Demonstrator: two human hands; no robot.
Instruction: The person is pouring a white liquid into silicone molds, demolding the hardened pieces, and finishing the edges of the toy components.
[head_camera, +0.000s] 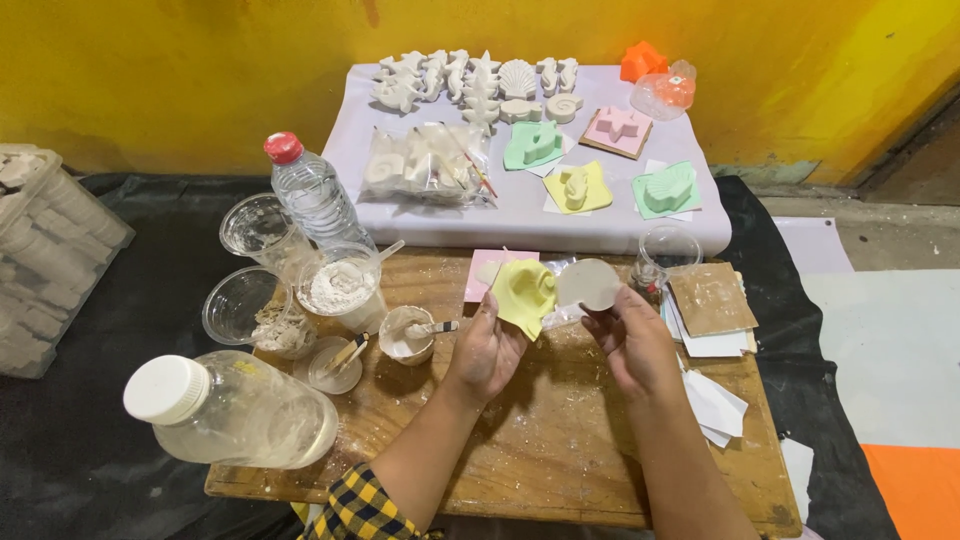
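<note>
My left hand grips a soft yellow mould, bent open above the wooden board. My right hand holds a round white plaster cast by its lower edge, right beside the mould. A pink mould lies flat on the board just behind the yellow one. A small white cup with a stirring tool in it stands left of my left hand.
Plastic cups with white powder, a water bottle and a large lying jar crowd the left. Behind, a white sheet carries plaster shell casts and coloured moulds. Sandpaper and paper scraps lie to the right.
</note>
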